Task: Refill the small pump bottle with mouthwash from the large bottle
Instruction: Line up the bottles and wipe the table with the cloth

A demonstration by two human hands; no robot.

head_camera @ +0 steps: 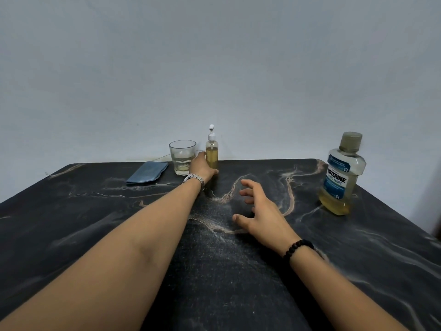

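The small pump bottle (pixel 212 152), clear with yellowish liquid and a white pump, stands upright at the far edge of the dark marbled table (pixel 95 211). My left hand (pixel 202 167) reaches out to it and wraps around its lower part, thumb at the base. The large mouthwash bottle (pixel 342 174), capped, with a blue label and yellow liquid in its lower third, stands at the right. My right hand (pixel 261 211) hovers over the middle of the table, fingers spread, holding nothing.
A clear glass tumbler (pixel 182 156) with a little liquid stands just left of the pump bottle, touching my left hand's side. A folded blue cloth (pixel 148 172) lies further left. A pale wall rises directly behind the table's far edge.
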